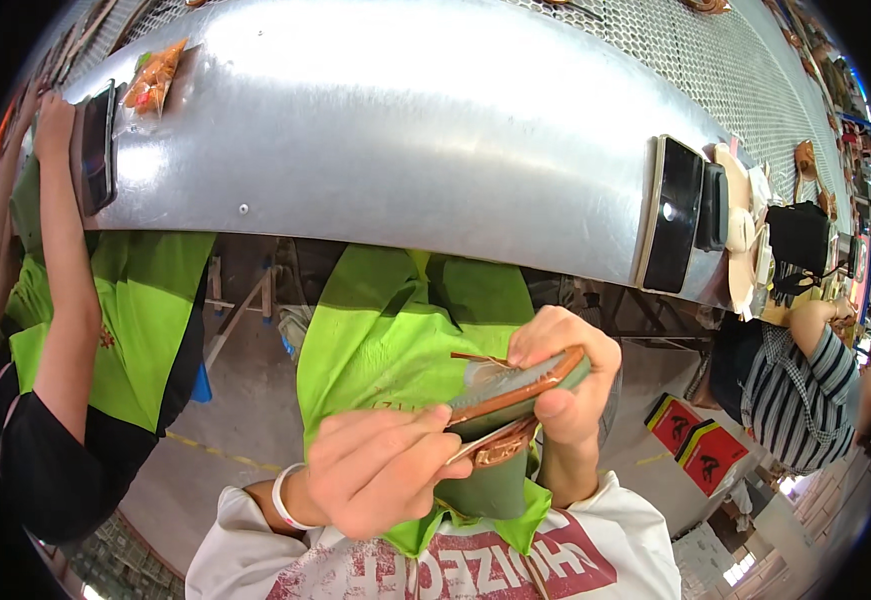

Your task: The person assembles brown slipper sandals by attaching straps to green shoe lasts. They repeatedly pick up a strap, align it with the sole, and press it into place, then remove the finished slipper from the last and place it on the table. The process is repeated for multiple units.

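Brown and grey-green, the shoe (480, 405) is held up over the green apron (370, 345), on the person's side of the desk (405, 150), not over its top. The right hand (577, 375), at about 2 to 3 o'clock from the shoe, has its fingers bent tight round that end. The left hand (385, 475), at 8 o'clock, has its fingers curled close together against the other end; I cannot tell what they pinch.

From the shoe, the desk's front edge runs across at 12 o'clock, well apart from both hands. Past it lies a wide stretch of shiny metal. That stretch ends at a phone (670, 215) at 1 o'clock, right by the front edge, with a black box (712, 207) just beside it. On its other side is an orange bag (155, 80), between 10 and 11 o'clock. A co-worker's arm (63, 290) reaches up between 9 and 10 o'clock.
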The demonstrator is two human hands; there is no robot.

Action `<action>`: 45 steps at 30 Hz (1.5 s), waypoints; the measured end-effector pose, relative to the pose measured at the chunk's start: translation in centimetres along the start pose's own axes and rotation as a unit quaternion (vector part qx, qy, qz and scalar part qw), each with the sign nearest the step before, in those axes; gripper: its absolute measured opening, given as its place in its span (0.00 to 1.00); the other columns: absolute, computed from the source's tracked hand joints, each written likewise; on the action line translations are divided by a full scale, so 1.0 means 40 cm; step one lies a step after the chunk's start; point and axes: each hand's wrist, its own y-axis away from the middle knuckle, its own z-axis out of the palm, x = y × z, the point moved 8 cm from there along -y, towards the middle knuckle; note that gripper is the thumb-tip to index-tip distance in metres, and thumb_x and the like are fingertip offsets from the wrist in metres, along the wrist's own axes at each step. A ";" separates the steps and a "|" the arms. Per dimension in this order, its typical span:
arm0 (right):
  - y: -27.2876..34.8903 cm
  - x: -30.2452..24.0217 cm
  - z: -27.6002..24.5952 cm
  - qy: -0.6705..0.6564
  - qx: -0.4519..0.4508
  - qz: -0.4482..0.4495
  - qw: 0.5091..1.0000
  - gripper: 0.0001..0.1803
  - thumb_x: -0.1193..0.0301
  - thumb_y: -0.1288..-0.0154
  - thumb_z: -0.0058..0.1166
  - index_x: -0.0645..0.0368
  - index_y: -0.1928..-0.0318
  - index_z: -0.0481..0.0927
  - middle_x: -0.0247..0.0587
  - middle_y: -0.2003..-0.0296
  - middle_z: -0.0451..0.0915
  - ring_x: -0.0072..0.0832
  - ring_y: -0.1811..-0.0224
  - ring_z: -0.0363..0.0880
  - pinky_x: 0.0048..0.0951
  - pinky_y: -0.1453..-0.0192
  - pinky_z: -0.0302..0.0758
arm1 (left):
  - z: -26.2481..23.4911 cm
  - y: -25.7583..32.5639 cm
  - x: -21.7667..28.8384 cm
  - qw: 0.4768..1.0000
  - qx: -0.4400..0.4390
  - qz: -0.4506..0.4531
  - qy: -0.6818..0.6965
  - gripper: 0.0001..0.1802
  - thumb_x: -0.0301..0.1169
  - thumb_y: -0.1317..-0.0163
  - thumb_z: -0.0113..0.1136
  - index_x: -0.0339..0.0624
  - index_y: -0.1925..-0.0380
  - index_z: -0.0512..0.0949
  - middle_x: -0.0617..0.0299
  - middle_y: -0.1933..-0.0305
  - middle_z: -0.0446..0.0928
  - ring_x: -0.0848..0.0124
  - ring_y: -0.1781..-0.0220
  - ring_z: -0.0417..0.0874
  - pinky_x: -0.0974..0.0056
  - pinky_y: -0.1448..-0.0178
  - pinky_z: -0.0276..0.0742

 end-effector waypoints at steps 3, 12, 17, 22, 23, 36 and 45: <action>0.000 0.010 -0.005 -0.024 -0.011 -0.029 0.999 0.25 0.56 0.54 0.75 0.65 0.73 0.78 0.39 0.77 0.76 0.24 0.77 0.74 0.24 0.74 0.69 | 0.001 0.002 -0.013 1.000 -0.008 -0.030 -0.005 0.09 0.27 0.48 0.73 0.35 0.71 0.82 0.58 0.77 0.80 0.70 0.82 0.78 0.70 0.81 0.70; -0.001 0.007 0.005 -0.052 -0.006 -0.050 0.997 0.25 0.57 0.53 0.75 0.65 0.76 0.76 0.39 0.78 0.75 0.27 0.78 0.72 0.27 0.74 0.69 | 0.131 0.028 -0.208 0.803 -0.184 -0.420 0.380 0.15 0.36 0.43 0.72 0.35 0.79 0.82 0.69 0.85 0.71 0.79 0.83 0.68 0.70 0.78 0.60; -0.016 -0.009 0.037 -0.061 -0.041 -0.058 0.996 0.27 0.54 0.53 0.74 0.65 0.77 0.75 0.40 0.79 0.75 0.27 0.78 0.72 0.27 0.74 0.69 | 0.255 0.112 -0.218 0.532 -0.376 -0.478 0.589 0.16 0.36 0.46 0.75 0.38 0.77 0.78 0.72 0.77 0.75 0.85 0.76 0.69 0.73 0.73 0.61; -0.014 0.011 0.026 -0.098 -0.027 -0.029 0.994 0.26 0.54 0.52 0.74 0.64 0.76 0.75 0.39 0.78 0.75 0.26 0.77 0.70 0.28 0.72 0.68 | 0.125 0.021 -0.166 0.847 -0.173 -0.347 0.363 0.14 0.34 0.43 0.71 0.32 0.68 0.82 0.56 0.68 0.83 0.68 0.65 0.83 0.66 0.58 0.77; -0.015 0.016 0.030 -0.105 -0.036 -0.024 0.994 0.26 0.55 0.52 0.74 0.64 0.76 0.75 0.39 0.77 0.75 0.26 0.76 0.69 0.29 0.71 0.67 | 0.090 0.008 -0.142 0.910 -0.138 -0.271 0.282 0.15 0.34 0.42 0.69 0.30 0.65 0.82 0.52 0.65 0.84 0.63 0.63 0.85 0.63 0.55 0.79; -0.026 0.071 -0.002 -0.191 -0.190 0.042 0.962 0.25 0.64 0.54 0.68 0.72 0.58 0.83 0.53 0.64 0.86 0.25 0.66 0.69 0.24 0.64 0.68 | 0.149 0.256 -0.187 0.637 -0.116 -0.436 0.625 0.28 0.33 0.34 0.63 0.31 0.39 0.65 0.51 0.42 0.75 0.67 0.40 0.76 0.62 0.36 0.72; -0.012 0.095 -0.038 -0.226 -0.130 0.042 0.964 0.22 0.65 0.54 0.67 0.68 0.60 0.84 0.55 0.65 0.86 0.25 0.67 0.66 0.25 0.67 0.63 | 0.159 0.223 -0.180 0.763 -0.073 -0.480 0.426 0.12 0.31 0.32 0.62 0.30 0.67 0.76 0.64 0.70 0.81 0.83 0.68 0.78 0.75 0.64 0.74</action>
